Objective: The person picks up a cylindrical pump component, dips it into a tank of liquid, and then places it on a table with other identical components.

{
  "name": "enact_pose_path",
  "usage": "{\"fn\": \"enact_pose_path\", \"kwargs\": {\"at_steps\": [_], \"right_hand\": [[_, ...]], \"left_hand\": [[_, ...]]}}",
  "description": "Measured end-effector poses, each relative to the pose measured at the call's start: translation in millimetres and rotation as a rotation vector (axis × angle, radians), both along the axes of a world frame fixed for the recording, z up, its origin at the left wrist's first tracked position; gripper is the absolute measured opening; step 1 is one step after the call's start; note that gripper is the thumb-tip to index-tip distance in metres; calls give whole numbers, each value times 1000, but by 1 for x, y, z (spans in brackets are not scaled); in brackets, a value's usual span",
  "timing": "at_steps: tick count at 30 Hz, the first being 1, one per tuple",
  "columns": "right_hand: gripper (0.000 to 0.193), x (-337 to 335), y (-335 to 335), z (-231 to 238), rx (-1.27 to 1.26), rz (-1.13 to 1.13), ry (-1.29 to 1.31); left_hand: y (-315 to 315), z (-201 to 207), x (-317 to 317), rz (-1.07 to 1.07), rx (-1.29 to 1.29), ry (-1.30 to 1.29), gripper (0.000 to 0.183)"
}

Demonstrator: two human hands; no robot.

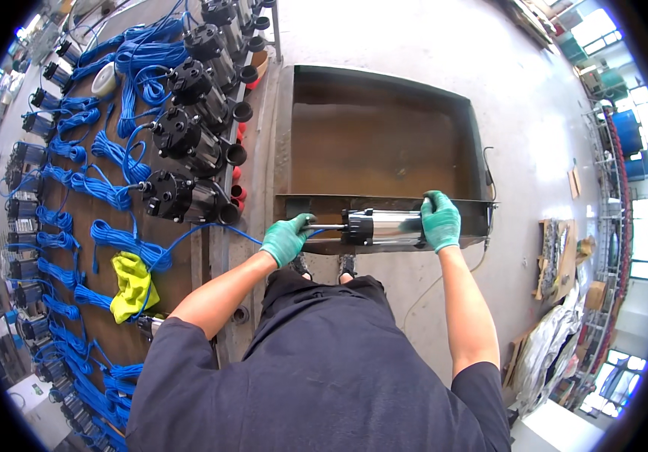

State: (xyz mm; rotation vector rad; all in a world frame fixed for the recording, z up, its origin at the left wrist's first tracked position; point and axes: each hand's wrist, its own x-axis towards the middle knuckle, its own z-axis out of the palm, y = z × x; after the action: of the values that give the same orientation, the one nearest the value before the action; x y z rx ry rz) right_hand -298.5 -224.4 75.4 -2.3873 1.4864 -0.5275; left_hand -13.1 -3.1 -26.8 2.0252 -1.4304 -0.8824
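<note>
A silver-and-black submersible pump [384, 227] lies level across the near section of a metal tank [285, 135], in front of my legs. My left hand [284, 239], in a green glove, is closed around a thin shiny rod [328, 227] at the pump's black left end. A blue cable [222, 228] runs from that hand to the left. My right hand [441, 221], also gloved in green, wraps over the pump's right end. Whether the pump rests on the tank or hangs from my hands, I cannot tell.
Murky brown water [384, 143] fills the tank's larger far section. To the left, a bench [181, 290] carries several pumps [181, 197], coiled blue cables [124, 241] and a yellow-green cloth [133, 286]. Scrap sheeting [554, 350] lies on the floor at right.
</note>
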Motion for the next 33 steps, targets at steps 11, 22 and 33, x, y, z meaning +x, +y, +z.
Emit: {"fn": "enact_pose_path", "kwargs": {"at_steps": [11,22,33], "right_hand": [[16,-5,3,-9,3,-30,33],[18,-2,4,-1,93,-32,61],[18,-2,1,0,84,-16,52]], "left_hand": [[-1,21,12,307,263,1599,46],[-11,21,13,-243,96,-383,31],[-7,-3,18,23,64,648,25]]}}
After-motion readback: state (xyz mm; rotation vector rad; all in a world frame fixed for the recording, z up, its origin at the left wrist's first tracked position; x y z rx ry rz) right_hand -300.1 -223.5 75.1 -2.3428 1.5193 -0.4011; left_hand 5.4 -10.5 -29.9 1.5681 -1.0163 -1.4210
